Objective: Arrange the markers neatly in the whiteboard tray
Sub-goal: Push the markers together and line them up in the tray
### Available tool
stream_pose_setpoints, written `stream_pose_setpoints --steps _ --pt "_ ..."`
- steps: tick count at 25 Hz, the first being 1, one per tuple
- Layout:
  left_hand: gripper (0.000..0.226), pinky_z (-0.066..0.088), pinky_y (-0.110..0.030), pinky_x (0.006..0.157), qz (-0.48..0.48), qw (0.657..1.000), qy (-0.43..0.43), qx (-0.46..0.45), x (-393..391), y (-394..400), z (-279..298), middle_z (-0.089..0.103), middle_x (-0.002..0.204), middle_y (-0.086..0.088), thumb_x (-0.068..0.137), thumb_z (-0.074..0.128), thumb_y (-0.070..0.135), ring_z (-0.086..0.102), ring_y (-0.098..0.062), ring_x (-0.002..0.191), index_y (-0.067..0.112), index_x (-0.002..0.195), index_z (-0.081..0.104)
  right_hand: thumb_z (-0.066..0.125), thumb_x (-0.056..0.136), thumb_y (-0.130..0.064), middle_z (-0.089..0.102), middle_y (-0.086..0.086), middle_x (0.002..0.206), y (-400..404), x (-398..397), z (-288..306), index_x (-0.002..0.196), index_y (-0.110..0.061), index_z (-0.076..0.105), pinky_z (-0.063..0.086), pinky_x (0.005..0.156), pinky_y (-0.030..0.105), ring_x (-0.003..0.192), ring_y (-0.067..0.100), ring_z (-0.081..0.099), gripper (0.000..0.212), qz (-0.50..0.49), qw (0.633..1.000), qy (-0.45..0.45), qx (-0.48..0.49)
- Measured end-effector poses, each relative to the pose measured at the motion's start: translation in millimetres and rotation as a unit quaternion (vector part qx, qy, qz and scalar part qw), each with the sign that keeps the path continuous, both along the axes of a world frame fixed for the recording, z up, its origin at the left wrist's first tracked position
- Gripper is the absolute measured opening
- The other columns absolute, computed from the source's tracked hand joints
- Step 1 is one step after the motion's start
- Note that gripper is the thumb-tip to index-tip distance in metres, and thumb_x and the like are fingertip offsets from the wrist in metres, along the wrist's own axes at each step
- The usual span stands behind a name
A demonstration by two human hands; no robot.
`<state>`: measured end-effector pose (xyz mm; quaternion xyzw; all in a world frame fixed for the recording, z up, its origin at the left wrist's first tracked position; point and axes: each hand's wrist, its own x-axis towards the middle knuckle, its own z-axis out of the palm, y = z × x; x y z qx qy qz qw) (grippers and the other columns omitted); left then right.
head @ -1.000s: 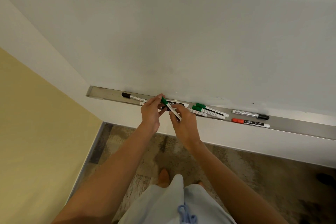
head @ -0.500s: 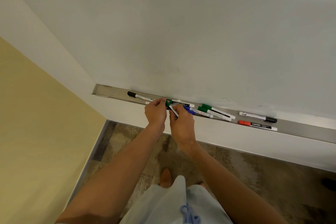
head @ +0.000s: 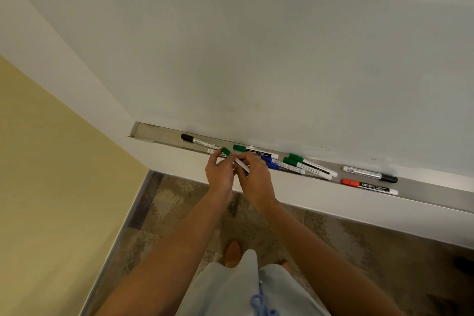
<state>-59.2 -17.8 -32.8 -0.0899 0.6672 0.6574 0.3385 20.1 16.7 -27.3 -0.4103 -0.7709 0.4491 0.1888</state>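
A metal whiteboard tray [head: 154, 136] runs from the left corner down to the right under the whiteboard. My left hand [head: 221, 174] and my right hand [head: 256, 179] meet over its front edge and both grip one green-capped marker [head: 234, 159], tilted across the tray. A black-capped marker [head: 197, 140] lies left of them, with a white marker end [head: 211, 151] below it. Behind my hands lies another green marker [head: 256, 153]. To the right lie two blue markers [head: 279, 164], two green markers [head: 307, 165], a black-capped marker [head: 369, 173] and a red marker [head: 369, 185].
The whiteboard [head: 256, 59] fills the view above the tray. A yellow wall [head: 51, 187] stands at the left. Below are patterned carpet [head: 179, 200] and my feet and light shorts.
My hands have lowered the green marker from above the tray edge down toward the tray, and it has tilted flatter. The camera has shifted slightly; the other markers lie unchanged.
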Motion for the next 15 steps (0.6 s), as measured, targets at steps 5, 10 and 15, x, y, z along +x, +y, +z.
stream_pose_setpoints --steps 5,10,15 --pt "0.040 0.058 -0.026 0.070 0.116 0.993 -0.016 0.014 -50.1 -19.8 -9.2 0.064 0.116 -0.014 0.092 0.061 0.004 0.066 -0.021 0.094 0.017 0.130 0.054 0.044 0.100 -0.036 0.062 0.000 0.120 9.9 -7.2 -19.3 0.119 -0.022 0.058 0.045 0.089 0.022 0.107 0.013 0.055 0.028 0.067 0.996 -0.053 0.035" --pt "0.042 0.058 -0.041 0.088 0.165 0.983 0.046 -0.063 -112.5 -36.1 -14.6 0.064 0.114 -0.019 0.092 0.064 0.008 0.066 -0.029 0.100 0.011 0.132 0.052 0.049 0.099 -0.017 0.060 0.007 0.120 31.1 -49.6 -20.6 0.122 -0.014 0.057 0.048 0.091 0.026 0.106 0.019 0.057 0.025 0.146 0.978 -0.085 0.121" --pt "0.043 0.059 -0.033 0.080 0.139 0.982 0.084 -0.101 -138.7 -32.2 -17.4 0.065 0.108 -0.019 0.092 0.064 0.009 0.069 -0.031 0.095 0.011 0.132 0.050 0.053 0.096 -0.006 0.064 0.012 0.110 36.3 -97.9 -25.2 0.117 -0.005 0.065 0.052 0.088 0.032 0.098 0.023 0.059 0.024 0.227 0.950 -0.081 0.200"
